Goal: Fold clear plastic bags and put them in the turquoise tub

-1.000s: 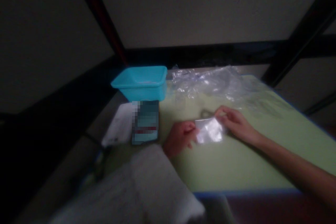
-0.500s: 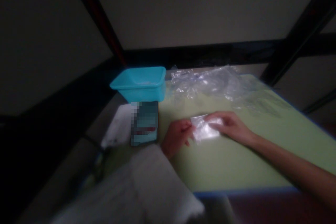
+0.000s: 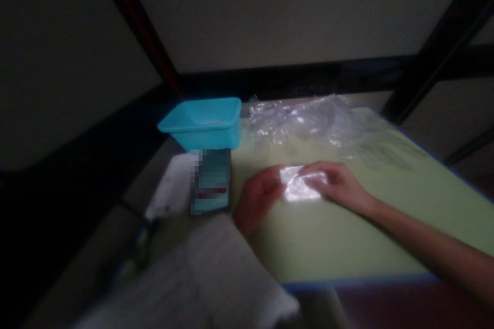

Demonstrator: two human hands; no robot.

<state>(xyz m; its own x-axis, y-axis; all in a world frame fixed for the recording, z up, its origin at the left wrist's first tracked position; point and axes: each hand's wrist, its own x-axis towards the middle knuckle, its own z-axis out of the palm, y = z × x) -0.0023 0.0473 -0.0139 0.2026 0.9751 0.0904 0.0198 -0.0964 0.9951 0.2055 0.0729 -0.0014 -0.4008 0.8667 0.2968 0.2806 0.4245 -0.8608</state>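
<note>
A small shiny clear plastic bag (image 3: 301, 187) is held between my two hands, just over the yellow-green tabletop (image 3: 332, 247). My left hand (image 3: 260, 194) is closed at its left edge, fingers curled and thumb against the plastic. From the right, my right hand (image 3: 337, 181) pinches the bag's other side between thumb and fingers. Bright glare covers the bag, so I cannot make out whether anything is inside. The picture is dim and a little blurred.
At the back left stands a turquoise plastic basin (image 3: 210, 136). A phone (image 3: 212, 180), partly pixelated, lies in front of it, beside a white flat item (image 3: 170, 187). Crumpled clear plastic bags (image 3: 309, 118) spread along the back. A cable (image 3: 133, 208) runs at the left.
The fingers of my left hand have moved up and closed in on the bag's left edge. The bag looks flatter and brighter. My right hand has barely moved.
</note>
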